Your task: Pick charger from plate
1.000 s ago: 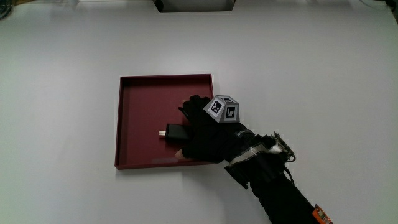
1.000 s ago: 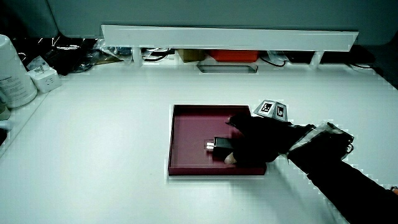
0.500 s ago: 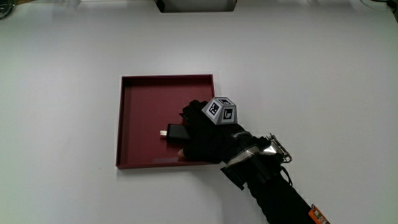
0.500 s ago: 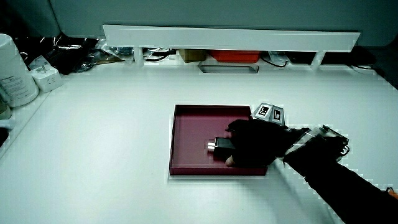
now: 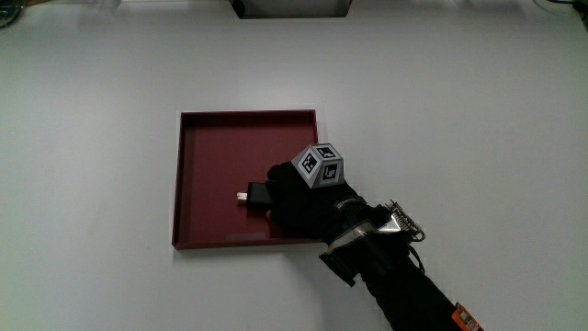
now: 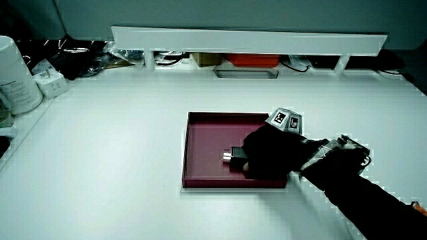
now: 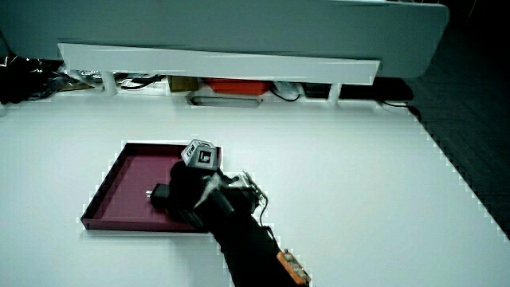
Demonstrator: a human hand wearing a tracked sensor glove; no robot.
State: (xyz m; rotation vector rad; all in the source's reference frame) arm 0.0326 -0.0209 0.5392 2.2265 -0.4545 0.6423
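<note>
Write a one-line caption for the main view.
Gloved hand closed on black charger inside the dark red square plate on a white table.

Black charger [image 5: 259,195] (gripped) in plate [image 5: 207,156]

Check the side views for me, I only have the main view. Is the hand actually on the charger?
Observer: Yes. In a side view the hand is curled around the charger, and only its metal plug end sticks out.
Operator: Is it lifted off the plate?
Observer: Can't tell. In both side views the charger sits low, inside the plate's walls, with no clear gap under it.
Operator: Anything outside my crop?
Observer: A white bottle stands at the table's edge, well apart from the plate.
</note>
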